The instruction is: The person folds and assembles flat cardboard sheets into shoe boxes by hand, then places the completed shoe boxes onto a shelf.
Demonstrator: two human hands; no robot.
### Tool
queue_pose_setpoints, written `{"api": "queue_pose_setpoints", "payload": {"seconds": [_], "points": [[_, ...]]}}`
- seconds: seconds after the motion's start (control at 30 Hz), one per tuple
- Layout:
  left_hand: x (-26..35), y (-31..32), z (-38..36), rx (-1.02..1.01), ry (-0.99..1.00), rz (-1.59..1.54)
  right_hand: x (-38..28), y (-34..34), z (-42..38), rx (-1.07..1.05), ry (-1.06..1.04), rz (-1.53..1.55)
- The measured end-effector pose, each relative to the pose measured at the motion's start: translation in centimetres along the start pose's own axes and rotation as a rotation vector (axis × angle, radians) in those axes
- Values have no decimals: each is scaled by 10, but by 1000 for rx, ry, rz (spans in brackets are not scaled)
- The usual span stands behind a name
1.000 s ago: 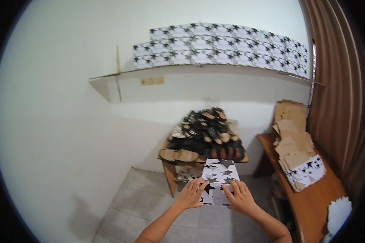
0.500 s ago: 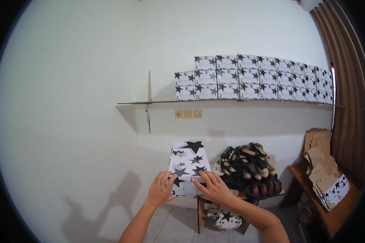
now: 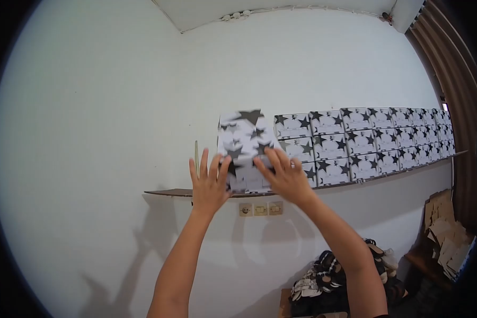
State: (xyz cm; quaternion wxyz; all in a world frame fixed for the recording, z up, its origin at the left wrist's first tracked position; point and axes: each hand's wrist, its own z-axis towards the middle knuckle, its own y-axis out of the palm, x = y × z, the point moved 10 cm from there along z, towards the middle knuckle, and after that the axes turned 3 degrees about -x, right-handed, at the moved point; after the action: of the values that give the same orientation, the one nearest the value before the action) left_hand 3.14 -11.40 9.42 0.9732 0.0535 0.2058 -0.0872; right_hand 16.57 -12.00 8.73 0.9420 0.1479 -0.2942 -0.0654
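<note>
A white shoebox [image 3: 246,140] printed with black and grey stars is held up in front of me, a little blurred, its lid surface tilted toward me. My left hand [image 3: 209,183] presses against its left side, fingers stretched upward. On the right side, my right hand [image 3: 286,177] grips it, with thumb and fingers over the near corner. Behind it, the box overlaps the wall shelf [image 3: 167,192] and the left end of a stack of matching star-print boxes [image 3: 331,147].
Wall sockets and switches [image 3: 261,209] sit below the shelf, and a bracket [image 3: 197,159] rises at its left. Below right is a heap of shoes [image 3: 323,275]. Folded cardboard [image 3: 448,233] lies on a wooden table [image 3: 426,267] near a brown curtain [image 3: 448,63].
Both hands have raised the shoebox from below the shelf to shelf height. The camera view has tilted upward, so the shelf and shoes appear lower.
</note>
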Motion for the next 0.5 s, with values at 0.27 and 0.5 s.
{"api": "queue_pose_setpoints", "payload": {"seconds": [0.27, 0.5], "points": [[-78, 69, 77, -33, -170, 137, 14, 89, 103, -103, 13, -68], [-100, 128, 101, -163, -206, 29, 21, 153, 118, -472, -1, -219]]}}
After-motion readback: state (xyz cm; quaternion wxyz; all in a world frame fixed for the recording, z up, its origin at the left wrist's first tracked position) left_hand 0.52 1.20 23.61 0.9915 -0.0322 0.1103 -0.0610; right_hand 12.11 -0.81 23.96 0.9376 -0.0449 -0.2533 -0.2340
